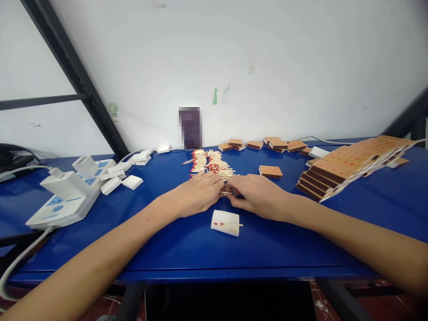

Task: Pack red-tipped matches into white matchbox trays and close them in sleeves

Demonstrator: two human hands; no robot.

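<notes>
My left hand point(202, 192) and my right hand point(256, 196) meet near the middle of the blue table, fingers curled inward. A few matches point(227, 193) bridge the small gap between them, pinched at both ends; the fingers hide most of their length. Just in front lies a white matchbox tray point(225, 228), open side up, holding a couple of red-tipped matches, one sticking out past its right end. Right behind my hands spreads a pile of loose matches point(217, 162) with red heads.
Closed matchboxes point(270, 171) lie behind my right hand and along the wall. A long slanting stack of matchboxes point(344, 160) occupies the right side. To the left are white trays point(133, 182) and a power strip point(72, 207) with chargers. A blurred dark rectangle point(191, 129) leans against the wall.
</notes>
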